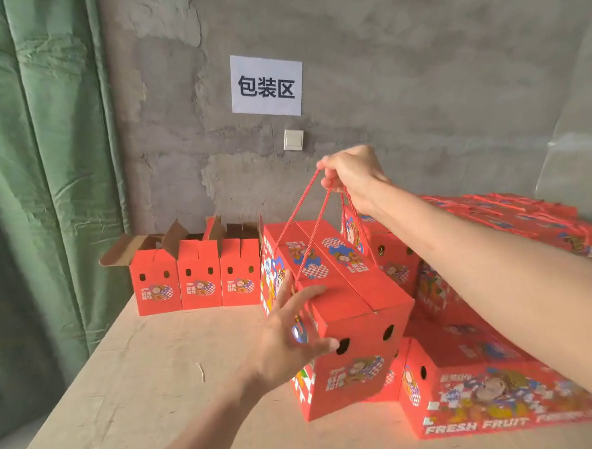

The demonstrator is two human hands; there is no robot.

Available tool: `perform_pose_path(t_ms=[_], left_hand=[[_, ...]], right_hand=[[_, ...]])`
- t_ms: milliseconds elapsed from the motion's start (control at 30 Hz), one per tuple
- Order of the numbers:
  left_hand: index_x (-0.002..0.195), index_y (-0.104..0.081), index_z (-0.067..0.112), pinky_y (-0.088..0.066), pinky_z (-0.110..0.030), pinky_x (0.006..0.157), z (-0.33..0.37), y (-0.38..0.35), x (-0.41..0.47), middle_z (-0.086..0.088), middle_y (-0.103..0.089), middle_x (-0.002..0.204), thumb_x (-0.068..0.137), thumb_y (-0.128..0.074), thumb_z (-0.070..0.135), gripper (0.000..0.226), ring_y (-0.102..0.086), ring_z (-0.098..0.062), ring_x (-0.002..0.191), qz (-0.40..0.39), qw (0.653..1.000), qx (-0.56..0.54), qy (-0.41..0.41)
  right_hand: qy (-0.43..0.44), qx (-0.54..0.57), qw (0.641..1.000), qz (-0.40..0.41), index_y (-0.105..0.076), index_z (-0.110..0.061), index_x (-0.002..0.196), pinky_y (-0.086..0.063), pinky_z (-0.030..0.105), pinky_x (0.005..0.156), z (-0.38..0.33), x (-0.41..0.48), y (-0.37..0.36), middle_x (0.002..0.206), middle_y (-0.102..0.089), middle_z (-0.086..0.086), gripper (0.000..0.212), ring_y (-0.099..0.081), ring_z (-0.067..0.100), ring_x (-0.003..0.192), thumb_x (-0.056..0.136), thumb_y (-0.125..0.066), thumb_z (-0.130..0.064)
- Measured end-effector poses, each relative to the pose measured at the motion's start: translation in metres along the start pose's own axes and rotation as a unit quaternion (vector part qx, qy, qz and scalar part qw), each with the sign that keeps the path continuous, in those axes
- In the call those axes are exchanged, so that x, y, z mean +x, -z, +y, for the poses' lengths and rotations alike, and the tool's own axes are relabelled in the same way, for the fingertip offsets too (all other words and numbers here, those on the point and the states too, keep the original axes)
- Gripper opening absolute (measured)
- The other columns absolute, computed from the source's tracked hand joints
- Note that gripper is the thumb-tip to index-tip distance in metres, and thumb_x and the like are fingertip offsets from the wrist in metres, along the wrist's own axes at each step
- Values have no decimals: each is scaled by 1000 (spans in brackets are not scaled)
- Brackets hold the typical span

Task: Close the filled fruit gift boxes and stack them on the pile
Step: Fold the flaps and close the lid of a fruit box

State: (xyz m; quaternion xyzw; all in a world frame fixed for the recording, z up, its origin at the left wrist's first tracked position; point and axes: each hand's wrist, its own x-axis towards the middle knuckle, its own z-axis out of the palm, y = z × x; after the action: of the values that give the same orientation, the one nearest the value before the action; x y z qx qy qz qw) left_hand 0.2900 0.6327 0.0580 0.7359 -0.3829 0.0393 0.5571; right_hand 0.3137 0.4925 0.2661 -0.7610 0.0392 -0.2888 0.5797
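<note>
Three open boxes [196, 274] stand left of the pile [501, 378], against the wall [400, 81].

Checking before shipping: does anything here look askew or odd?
The closed box hangs tilted from its rope handles in the right hand; the left hand steadies its side. Three boxes by the wall stand with flaps open.

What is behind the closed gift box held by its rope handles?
Another red gift box, only its upper side showing past the right forearm; its lower part is covered. Three open boxes stand further left.
</note>
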Motion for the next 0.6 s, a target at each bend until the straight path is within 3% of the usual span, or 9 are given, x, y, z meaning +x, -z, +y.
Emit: perform_pose_path(t_ms=[133,233,300,333,367,400,467,533,600], left_hand=[[123,-37,62,-36,-40,110,-8,11,72,8,-5,159,71,-82,24,79,-10,-10,145,2,999,46,23],[133,-35,49,-31,-12,105,-36,3,119,5,-23,154,76,-77,12,81,-21,-10,142,23,995,92,36],[141,-34,39,-36,-15,102,-62,-12,139,3,-42,144,81,-68,3,78,-40,-13,133,48,993,78,77],[142,-32,38,-44,-21,98,-74,-20,146,0,-52,136,85,-61,1,74,-52,-16,122,67,990,70,103],[144,-29,39,-50,-25,87,-84,-28,153,-2,-59,126,90,-53,2,69,-59,-17,106,88,986,62,126],[145,-28,39,-51,-24,75,-93,-34,160,0,-61,118,94,-45,4,65,-61,-14,90,103,983,60,142],[145,-30,36,-43,-17,57,-108,-41,170,3,-62,114,98,-37,8,55,-55,-5,66,102,978,100,155],[145,-33,32,-43,-18,59,-118,-43,175,1,-62,118,100,-37,12,50,-54,-4,66,88,971,143,168],[147,-30,28,-47,-23,74,-124,-44,172,0,-58,124,100,-37,15,49,-56,-10,83,63,967,163,184]], right_hand=[[41,-24,999,22,-57,-8,61,-38,17,46,0,55,6,57,-51,2,23,-50,15,48,83,-56,-1],[41,-51,997,28,-59,-7,63,-46,31,65,23,94,18,56,-54,5,20,-54,18,51,83,-59,-4],[64,-131,989,5,-65,-4,72,-47,33,75,51,115,24,67,-63,12,16,-62,27,69,86,-58,-8],[83,-217,972,-15,-68,-3,87,-46,32,81,69,121,25,83,-68,15,13,-64,29,84,88,-58,-11],[98,-315,943,-40,-65,-6,109,-44,32,88,89,124,26,103,-67,16,23,-62,30,100,89,-57,-16],[104,-401,906,-85,-53,-11,128,-43,34,95,112,124,26,121,-61,15,40,-56,30,114,90,-57,-23],[104,-488,839,-216,-27,-21,145,-31,41,109,161,116,20,147,-37,13,63,-36,31,135,91,-54,-38],[124,-555,779,-264,-10,-34,149,-13,49,115,209,102,7,158,-8,10,68,-12,36,144,94,-49,-41],[177,-614,745,-193,-2,-38,147,-9,56,113,239,94,-5,158,-1,14,67,-8,42,143,97,-46,-31]])
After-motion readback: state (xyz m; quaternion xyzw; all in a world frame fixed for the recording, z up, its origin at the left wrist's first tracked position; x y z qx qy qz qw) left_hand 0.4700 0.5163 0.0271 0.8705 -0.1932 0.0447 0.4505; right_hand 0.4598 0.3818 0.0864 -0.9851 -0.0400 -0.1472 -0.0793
